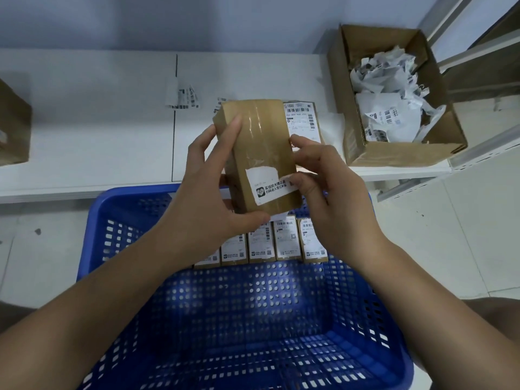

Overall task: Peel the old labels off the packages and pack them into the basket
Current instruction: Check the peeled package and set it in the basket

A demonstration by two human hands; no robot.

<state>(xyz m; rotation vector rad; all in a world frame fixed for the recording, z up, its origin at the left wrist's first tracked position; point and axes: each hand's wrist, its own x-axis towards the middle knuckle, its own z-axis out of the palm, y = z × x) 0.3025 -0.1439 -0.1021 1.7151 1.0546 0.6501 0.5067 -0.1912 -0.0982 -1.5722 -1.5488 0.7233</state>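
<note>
We've got the package (259, 153) up over the basket (135, 209), w/ left hand (202, 187) wrapped round its left side & bottom edge. Right hand (320, 187) pinches at the torn label remnant (270, 187) low on the front, prob. its right edge, tho fingers hide the exact grip. We should peel slow & flat back along the tape so it comes in one piece, then bin it in the scrap box (394, 153) & slot the package beside the packed row (261, 243)

White shelf surface (112, 136) (two panels meeting at a dark seam) set against a pale blue-grey wall (197, 21). Below it, a light tiled floor (450, 235); at right, a white perforated metal upright (416, 181).
</note>
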